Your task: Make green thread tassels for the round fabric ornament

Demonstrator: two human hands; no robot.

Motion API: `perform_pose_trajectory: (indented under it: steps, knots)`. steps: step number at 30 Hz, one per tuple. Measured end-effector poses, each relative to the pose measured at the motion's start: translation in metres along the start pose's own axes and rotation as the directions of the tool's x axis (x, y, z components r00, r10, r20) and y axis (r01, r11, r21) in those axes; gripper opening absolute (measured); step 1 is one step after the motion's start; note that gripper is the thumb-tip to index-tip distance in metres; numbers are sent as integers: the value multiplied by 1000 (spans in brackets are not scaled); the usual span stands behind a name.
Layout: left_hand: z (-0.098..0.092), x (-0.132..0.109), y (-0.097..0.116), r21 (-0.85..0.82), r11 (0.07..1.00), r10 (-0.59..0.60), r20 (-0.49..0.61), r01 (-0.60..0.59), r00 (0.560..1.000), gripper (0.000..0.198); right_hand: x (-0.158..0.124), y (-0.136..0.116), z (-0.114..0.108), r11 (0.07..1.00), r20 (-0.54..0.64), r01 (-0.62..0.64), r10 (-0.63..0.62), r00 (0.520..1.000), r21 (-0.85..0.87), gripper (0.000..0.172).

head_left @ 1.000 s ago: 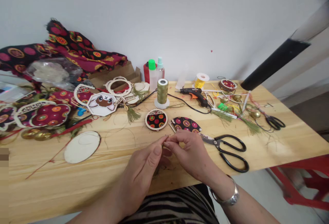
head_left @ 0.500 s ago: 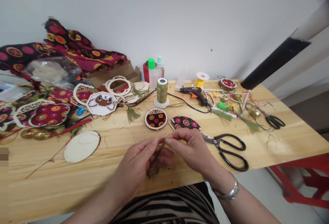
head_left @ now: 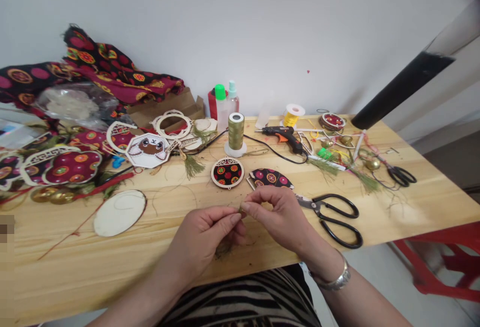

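Near the table's front edge, my left hand (head_left: 210, 232) and my right hand (head_left: 277, 217) meet, each closed in a pinch on a thin bundle of green thread (head_left: 241, 209). Most of the bundle is hidden by my fingers; dark green strands (head_left: 224, 249) show below my left hand. Just beyond the hands lie a round framed fabric piece (head_left: 227, 173) and a pointed oval fabric piece (head_left: 270, 178). Behind them a green thread spool (head_left: 236, 134) stands upright. Black-handled scissors (head_left: 318, 209) lie right of my right hand.
A glue gun (head_left: 283, 134) with a black cable lies at the back, beside a yellow spool (head_left: 293, 115). Patterned cloth (head_left: 112, 69) and wooden frames (head_left: 172, 126) crowd the left. A white oval disc (head_left: 120, 213) lies front left. Small scissors (head_left: 401, 175) are at the right.
My left fingers have moved up and closed nearer my right fingertips, covering more of the green bundle. My right hand has barely moved.
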State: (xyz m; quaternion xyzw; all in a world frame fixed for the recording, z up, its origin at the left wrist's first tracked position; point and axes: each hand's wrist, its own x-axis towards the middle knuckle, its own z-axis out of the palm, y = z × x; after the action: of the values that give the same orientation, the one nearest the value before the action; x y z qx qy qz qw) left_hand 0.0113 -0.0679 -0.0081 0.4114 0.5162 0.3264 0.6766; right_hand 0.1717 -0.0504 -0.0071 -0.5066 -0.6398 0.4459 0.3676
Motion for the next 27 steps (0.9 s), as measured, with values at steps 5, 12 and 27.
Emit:
perform_pose_trajectory:
  steps: [5,12,27]
  knots:
    - [-2,-1,2,94,994,59,-1,-59,998,18,1,2,1,997,28,70,-69,997,-16,15]
    - [-12,-3,6,-159,982,82,-116,-100,990,11,-10,14,-13,889,-185,194,-291,939,-414,14]
    - [-15,-3,14,-336,928,91,-213,-161,973,7,-45,7,6,529,538,596,-282,795,-603,9]
